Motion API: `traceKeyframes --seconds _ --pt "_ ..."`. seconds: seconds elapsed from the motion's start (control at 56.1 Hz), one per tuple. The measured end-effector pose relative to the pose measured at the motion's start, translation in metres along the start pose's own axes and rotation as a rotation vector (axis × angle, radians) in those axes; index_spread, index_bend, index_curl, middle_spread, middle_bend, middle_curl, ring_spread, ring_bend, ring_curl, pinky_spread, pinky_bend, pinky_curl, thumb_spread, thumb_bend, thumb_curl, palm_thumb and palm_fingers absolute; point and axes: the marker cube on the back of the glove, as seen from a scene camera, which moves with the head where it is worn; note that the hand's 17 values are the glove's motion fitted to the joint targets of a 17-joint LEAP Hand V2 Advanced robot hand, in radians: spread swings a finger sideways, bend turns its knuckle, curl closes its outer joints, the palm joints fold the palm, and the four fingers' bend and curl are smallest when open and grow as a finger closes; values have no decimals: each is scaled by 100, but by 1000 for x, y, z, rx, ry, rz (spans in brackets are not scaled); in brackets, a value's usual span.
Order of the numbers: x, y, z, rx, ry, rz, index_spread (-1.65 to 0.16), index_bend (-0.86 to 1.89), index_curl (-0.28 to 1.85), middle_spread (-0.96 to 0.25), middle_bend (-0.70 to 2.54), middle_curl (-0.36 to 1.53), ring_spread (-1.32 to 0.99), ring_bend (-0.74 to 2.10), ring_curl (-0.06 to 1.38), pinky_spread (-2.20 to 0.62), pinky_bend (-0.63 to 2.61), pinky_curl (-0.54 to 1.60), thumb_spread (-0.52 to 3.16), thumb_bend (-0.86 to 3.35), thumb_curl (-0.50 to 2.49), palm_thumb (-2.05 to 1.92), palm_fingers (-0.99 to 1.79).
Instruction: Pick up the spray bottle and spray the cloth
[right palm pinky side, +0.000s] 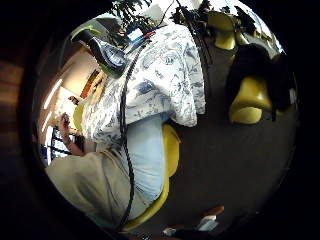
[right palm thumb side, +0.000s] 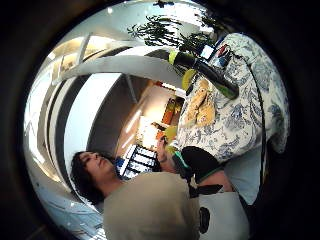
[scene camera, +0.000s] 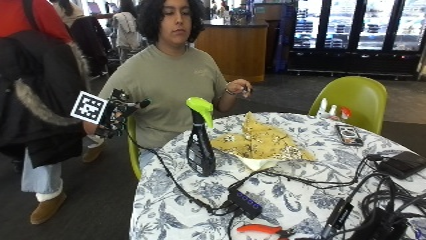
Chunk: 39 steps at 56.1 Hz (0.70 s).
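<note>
The round table (scene camera: 293, 200), covered with a blue-and-white patterned cloth, is seen in the outside view with a person seated behind it. A yellow cloth (scene camera: 263, 142) lies crumpled near the middle of the table. The spray bottle (scene camera: 200, 142), dark with a green trigger head, stands upright just beside that cloth, toward the table edge. The gloved right hand (scene camera: 113, 117) is held off the table edge, well apart from the bottle; whether its fingers are released or clenched cannot be told. The reach is judged not yet begun. The bottle is best approached from the side and grasped at the neck under the trigger, the nozzle kept toward the yellow cloth.
</note>
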Motion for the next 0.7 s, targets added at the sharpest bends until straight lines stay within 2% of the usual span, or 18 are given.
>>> traceKeyframes --seconds 0.196,0.321,0.428,0.517,0.553,0.624,0.696 --pt "1 -48 41 -89 -82 57 -36 13 26 5 19 35 1 42 32 21 46 36 92 -3 38 62 10" --pt "3 -87 76 -97 -143 4 -34 12 24 5 20 34 1 43 32 22 47 36 91 -3 37 62 10" --pt "4 -139 113 5 -245 25 -32 11 23 5 21 35 1 45 32 21 46 35 90 -2 37 64 12" --pt "3 -158 132 -86 -311 59 -30 11 22 5 21 35 1 47 32 21 45 35 90 -2 37 66 13" --pt "1 -170 142 -72 -332 63 -30 11 21 5 21 35 1 48 33 21 45 35 90 -3 37 66 13" --pt "-1 -194 158 55 -356 51 -29 10 20 5 21 34 0 51 33 20 45 35 90 -3 37 67 14" --pt "-1 -201 165 15 -326 98 -27 8 19 5 22 35 -1 56 34 17 45 35 89 -3 37 68 19"
